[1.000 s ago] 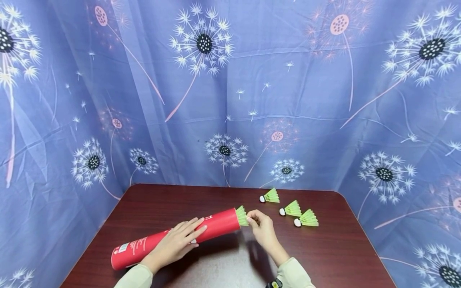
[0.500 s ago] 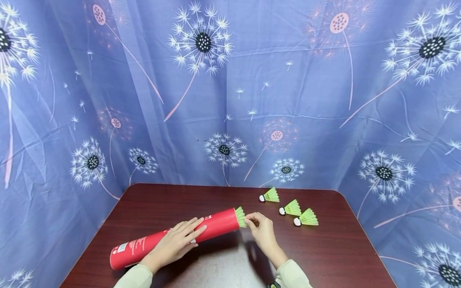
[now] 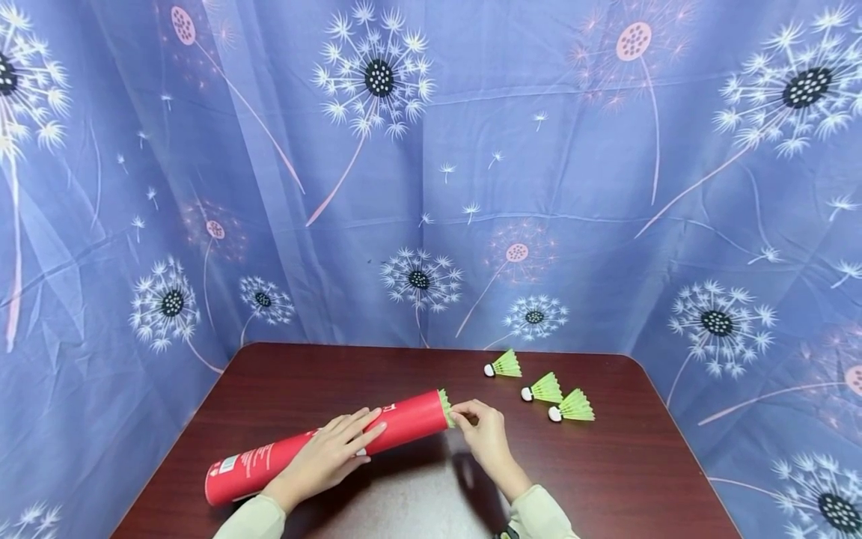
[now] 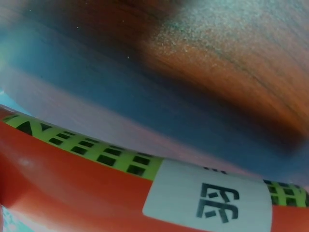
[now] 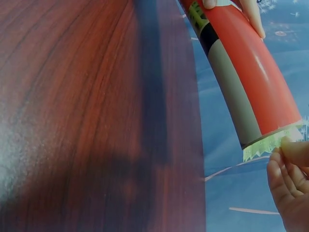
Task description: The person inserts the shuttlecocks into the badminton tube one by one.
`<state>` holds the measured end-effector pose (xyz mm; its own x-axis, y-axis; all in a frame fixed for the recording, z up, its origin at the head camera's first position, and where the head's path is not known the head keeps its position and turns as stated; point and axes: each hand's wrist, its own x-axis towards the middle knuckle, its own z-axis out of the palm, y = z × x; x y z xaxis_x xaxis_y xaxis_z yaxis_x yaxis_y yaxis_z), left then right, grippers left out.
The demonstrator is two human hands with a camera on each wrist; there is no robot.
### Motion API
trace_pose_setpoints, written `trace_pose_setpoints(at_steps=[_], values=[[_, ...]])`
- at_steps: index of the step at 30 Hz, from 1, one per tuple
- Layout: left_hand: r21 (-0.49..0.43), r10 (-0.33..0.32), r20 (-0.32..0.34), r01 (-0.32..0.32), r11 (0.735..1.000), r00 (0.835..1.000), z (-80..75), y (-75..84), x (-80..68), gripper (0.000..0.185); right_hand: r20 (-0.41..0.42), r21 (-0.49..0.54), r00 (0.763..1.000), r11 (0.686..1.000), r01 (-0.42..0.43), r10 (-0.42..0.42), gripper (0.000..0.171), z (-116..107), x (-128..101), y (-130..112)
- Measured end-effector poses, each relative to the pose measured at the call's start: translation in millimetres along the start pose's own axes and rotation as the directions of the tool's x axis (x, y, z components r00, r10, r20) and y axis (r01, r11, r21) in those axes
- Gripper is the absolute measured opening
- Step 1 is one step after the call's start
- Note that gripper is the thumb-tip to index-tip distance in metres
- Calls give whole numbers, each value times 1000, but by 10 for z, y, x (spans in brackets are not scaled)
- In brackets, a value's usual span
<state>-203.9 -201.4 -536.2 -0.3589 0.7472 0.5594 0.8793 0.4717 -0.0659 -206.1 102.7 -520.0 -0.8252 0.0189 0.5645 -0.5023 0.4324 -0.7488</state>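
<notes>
A long red shuttlecock tube (image 3: 414,421) lies slanted, its right end raised over the table. My left hand (image 3: 326,455) grips it around the middle; the right wrist view shows fingers (image 5: 252,17) on either side of it. Only the jagged rim of a yellow-green shuttlecock (image 5: 263,148) sticks out of the tube's mouth, its cork hidden inside. Thumb and fingertips of my right hand (image 3: 486,442) pinch that skirt edge. In the left wrist view, the tube (image 4: 72,164) shows a green-and-black patterned band and a white label.
Three more yellow-green shuttlecocks lie at the back right: one farthest back (image 3: 505,364), a middle one (image 3: 544,388) and a nearer one (image 3: 574,406). They rest on a dark brown wooden table (image 3: 606,479). A blue dandelion-print curtain (image 3: 471,187) hangs behind and beside it.
My right hand has moved left, and the shuttlecock has slid deeper into the tube, so that less of its skirt shows. My left hand and the tube have hardly moved.
</notes>
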Motion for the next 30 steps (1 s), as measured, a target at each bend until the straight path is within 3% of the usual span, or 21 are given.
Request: trace_pose_setpoints(at_steps=[17, 23, 30], values=[[-20, -3, -9, 3, 1000, 1000, 21, 13, 19, 57, 46, 65, 997, 996, -59, 56, 11, 37, -13, -22], [-5, -4, -12, 4, 1000, 1000, 38, 10, 1, 48, 93, 96, 996, 995, -12, 3, 10, -43, -14, 28], [5, -9, -5, 9, 1000, 1000, 30, 2, -22, 49, 32, 15, 998, 998, 53, -53, 12, -269, 6, 211]])
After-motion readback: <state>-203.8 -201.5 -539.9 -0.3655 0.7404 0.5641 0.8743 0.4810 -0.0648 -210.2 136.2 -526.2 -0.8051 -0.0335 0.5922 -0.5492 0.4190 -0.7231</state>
